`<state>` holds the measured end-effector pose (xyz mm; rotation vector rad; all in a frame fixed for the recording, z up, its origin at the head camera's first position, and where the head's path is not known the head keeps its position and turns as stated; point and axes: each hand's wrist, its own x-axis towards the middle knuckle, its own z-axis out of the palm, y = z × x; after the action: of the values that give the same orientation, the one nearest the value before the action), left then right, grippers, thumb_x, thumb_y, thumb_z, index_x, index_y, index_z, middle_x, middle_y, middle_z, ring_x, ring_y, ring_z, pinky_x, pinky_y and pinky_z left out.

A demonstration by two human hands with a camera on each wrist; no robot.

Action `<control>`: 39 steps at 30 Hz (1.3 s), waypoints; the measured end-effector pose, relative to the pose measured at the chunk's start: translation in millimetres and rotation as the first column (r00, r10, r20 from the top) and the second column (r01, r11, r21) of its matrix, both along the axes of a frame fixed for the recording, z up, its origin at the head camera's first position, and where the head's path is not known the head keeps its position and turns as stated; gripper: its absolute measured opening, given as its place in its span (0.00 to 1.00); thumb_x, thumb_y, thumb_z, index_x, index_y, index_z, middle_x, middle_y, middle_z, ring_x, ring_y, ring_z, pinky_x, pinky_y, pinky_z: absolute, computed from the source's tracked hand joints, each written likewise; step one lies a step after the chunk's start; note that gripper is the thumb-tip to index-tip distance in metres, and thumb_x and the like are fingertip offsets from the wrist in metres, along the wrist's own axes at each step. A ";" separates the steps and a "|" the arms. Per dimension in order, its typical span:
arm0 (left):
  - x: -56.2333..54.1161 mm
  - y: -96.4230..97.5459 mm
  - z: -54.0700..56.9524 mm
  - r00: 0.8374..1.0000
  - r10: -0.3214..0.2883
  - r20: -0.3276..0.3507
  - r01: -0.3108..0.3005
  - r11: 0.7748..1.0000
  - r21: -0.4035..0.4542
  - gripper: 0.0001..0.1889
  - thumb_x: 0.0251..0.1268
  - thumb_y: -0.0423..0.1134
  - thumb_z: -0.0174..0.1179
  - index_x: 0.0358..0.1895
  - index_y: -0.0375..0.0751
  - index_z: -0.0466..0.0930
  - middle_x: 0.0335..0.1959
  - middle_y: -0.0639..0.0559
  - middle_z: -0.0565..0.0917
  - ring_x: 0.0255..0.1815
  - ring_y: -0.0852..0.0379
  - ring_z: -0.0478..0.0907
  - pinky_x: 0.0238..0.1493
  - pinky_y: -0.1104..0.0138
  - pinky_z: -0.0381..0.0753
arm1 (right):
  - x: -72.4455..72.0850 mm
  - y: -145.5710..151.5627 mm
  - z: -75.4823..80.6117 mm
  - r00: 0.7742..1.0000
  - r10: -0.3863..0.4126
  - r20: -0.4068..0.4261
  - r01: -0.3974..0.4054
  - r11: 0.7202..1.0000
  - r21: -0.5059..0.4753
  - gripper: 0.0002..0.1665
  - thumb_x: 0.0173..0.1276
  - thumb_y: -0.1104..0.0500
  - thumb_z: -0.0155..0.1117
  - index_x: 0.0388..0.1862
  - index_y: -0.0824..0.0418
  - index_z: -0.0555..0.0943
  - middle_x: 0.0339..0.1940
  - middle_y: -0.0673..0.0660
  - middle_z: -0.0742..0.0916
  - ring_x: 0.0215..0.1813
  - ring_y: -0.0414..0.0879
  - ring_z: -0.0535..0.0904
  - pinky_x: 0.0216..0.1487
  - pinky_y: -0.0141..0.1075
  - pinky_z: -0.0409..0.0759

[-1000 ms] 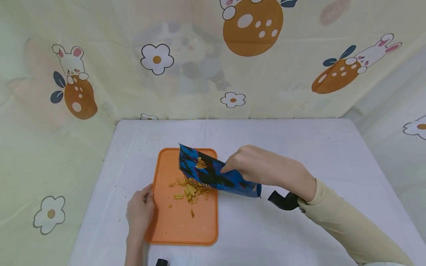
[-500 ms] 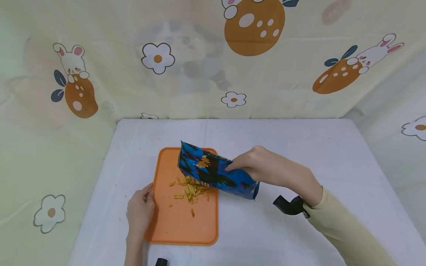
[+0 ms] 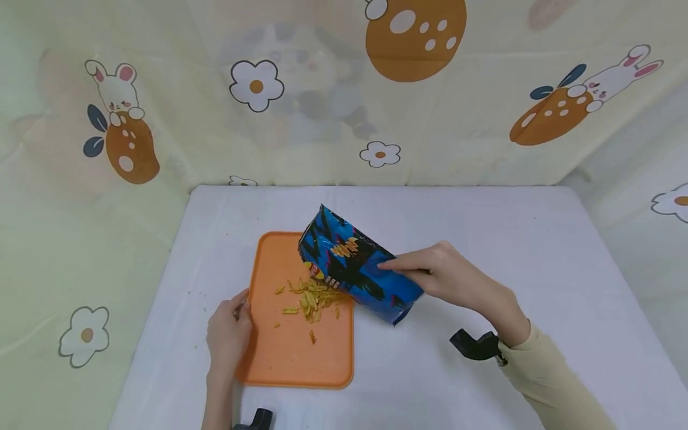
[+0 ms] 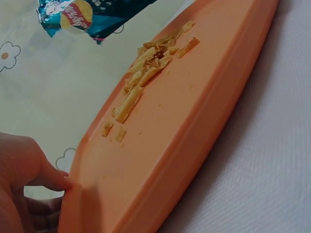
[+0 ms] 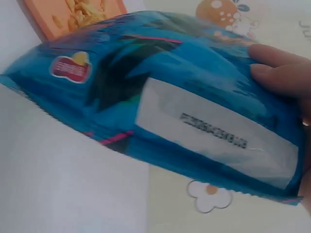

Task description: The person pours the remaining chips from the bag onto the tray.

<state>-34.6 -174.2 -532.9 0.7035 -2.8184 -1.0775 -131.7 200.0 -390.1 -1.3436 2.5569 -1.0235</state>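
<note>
My right hand (image 3: 454, 278) grips a blue and black chip bag (image 3: 360, 266) near its right end. The bag slants over the upper right of an orange tray (image 3: 295, 364), its far left end raised. Beneath that end lies a small heap of yellow stick-shaped chips (image 3: 313, 301), with loose bits around it. My left hand (image 3: 228, 334) pinches the tray's left rim, thumb (image 4: 60, 182) on top in the left wrist view. In the right wrist view, the bag (image 5: 116, 92) looks puffed out and shows a white printed label (image 5: 218, 131); its mouth is hidden there.
A white cloth (image 3: 484, 227) covers the table, and several crumbs lie on it left of the tray. Curtains (image 3: 306, 131) with rabbit and flower prints hang behind and at both sides. Black wrist mounts (image 3: 475, 345) sit by each wrist.
My right hand has moved right with the chip bag. The bag has turned, its left end rising and shifting right, uncovering more of the chips. My left hand keeps its hold on the tray.
</note>
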 end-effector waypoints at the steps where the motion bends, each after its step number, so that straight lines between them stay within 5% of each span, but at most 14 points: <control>1: -0.5 0.4 0.5 1.000 -0.001 0.003 0.001 1.000 0.002 0.20 0.78 0.34 0.52 0.68 0.39 0.78 0.43 0.38 0.83 0.34 0.48 0.74 0.32 0.63 0.69 | 1.3 1.6 -3.0 1.000 -0.015 -0.003 0.015 1.000 -0.024 0.20 0.67 0.76 0.64 0.52 0.60 0.90 0.48 0.57 0.92 0.21 0.28 0.66 0.20 0.26 0.62; 4: -1.5 1.2 1.4 1.000 -0.004 0.009 0.004 1.000 0.009 0.20 0.78 0.34 0.52 0.69 0.39 0.78 0.43 0.38 0.83 0.34 0.48 0.74 0.32 0.63 0.69 | 6.2 6.2 -11.0 0.998 -0.063 0.016 0.064 0.994 -0.089 0.20 0.66 0.77 0.65 0.52 0.61 0.90 0.48 0.58 0.92 0.23 0.29 0.72 0.20 0.25 0.62; 10: -0.5 2.4 1.5 1.000 0.000 0.005 0.000 1.000 0.012 0.20 0.78 0.34 0.52 0.68 0.38 0.78 0.42 0.38 0.82 0.33 0.48 0.74 0.31 0.63 0.69 | 15.4 12.0 -24.8 0.988 -0.142 0.064 0.151 0.974 -0.170 0.19 0.65 0.75 0.67 0.53 0.62 0.89 0.42 0.58 0.93 0.17 0.27 0.63 0.17 0.26 0.59; 17: 2.3 2.4 -0.7 1.000 -0.002 -0.004 0.002 1.000 0.013 0.20 0.77 0.33 0.53 0.67 0.38 0.79 0.42 0.38 0.83 0.33 0.48 0.74 0.29 0.64 0.69 | 28.4 16.5 -35.7 0.970 -0.204 0.134 0.230 0.949 -0.217 0.18 0.67 0.74 0.67 0.54 0.62 0.89 0.42 0.58 0.93 0.19 0.31 0.70 0.17 0.26 0.60; 21: 2.3 1.1 -0.7 1.000 -0.004 -0.016 0.004 1.000 0.001 0.19 0.77 0.33 0.53 0.67 0.38 0.80 0.42 0.38 0.84 0.33 0.48 0.75 0.29 0.64 0.69 | 39.8 21.4 -39.2 0.952 -0.266 0.150 0.296 0.925 -0.238 0.18 0.68 0.73 0.67 0.54 0.62 0.89 0.27 0.49 0.90 0.17 0.30 0.61 0.17 0.27 0.59; 26: 1.4 0.7 -0.8 1.000 -0.003 -0.008 0.003 1.000 0.003 0.19 0.77 0.34 0.52 0.67 0.38 0.79 0.43 0.37 0.83 0.33 0.47 0.75 0.29 0.63 0.69 | 56.3 32.6 -44.2 0.911 -0.376 0.173 0.409 0.878 -0.249 0.17 0.67 0.73 0.68 0.52 0.61 0.90 0.22 0.45 0.87 0.15 0.28 0.53 0.16 0.28 0.57; 29: 1.3 1.1 -1.0 1.000 -0.004 -0.011 0.004 1.000 0.009 0.20 0.77 0.34 0.52 0.67 0.37 0.79 0.43 0.37 0.83 0.33 0.48 0.75 0.29 0.63 0.69 | 65.4 40.5 -44.3 0.875 -0.445 0.192 0.481 0.848 -0.224 0.16 0.66 0.73 0.69 0.50 0.60 0.90 0.33 0.53 0.93 0.13 0.30 0.54 0.16 0.28 0.57; 35: 1.0 1.9 2.0 1.000 0.001 0.001 -0.001 1.000 0.000 0.20 0.77 0.33 0.52 0.67 0.38 0.79 0.44 0.37 0.83 0.36 0.46 0.76 0.31 0.63 0.70 | 77.5 55.8 -41.0 0.811 -0.563 0.158 0.584 0.791 -0.180 0.15 0.64 0.73 0.71 0.47 0.61 0.91 0.41 0.61 0.92 0.18 0.30 0.71 0.16 0.29 0.61; 39: 0.9 2.0 3.3 1.000 0.008 0.015 -0.008 1.000 -0.001 0.20 0.77 0.34 0.52 0.68 0.38 0.79 0.46 0.37 0.84 0.37 0.46 0.77 0.33 0.63 0.71 | 83.3 65.7 -41.2 0.783 -0.611 0.117 0.622 0.764 -0.172 0.16 0.62 0.73 0.72 0.46 0.60 0.92 0.41 0.61 0.92 0.19 0.30 0.73 0.16 0.27 0.60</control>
<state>-33.7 -172.2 -529.5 0.7257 -2.8254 -1.0741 -48.4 265.6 -431.3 -0.4435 2.9856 -1.4126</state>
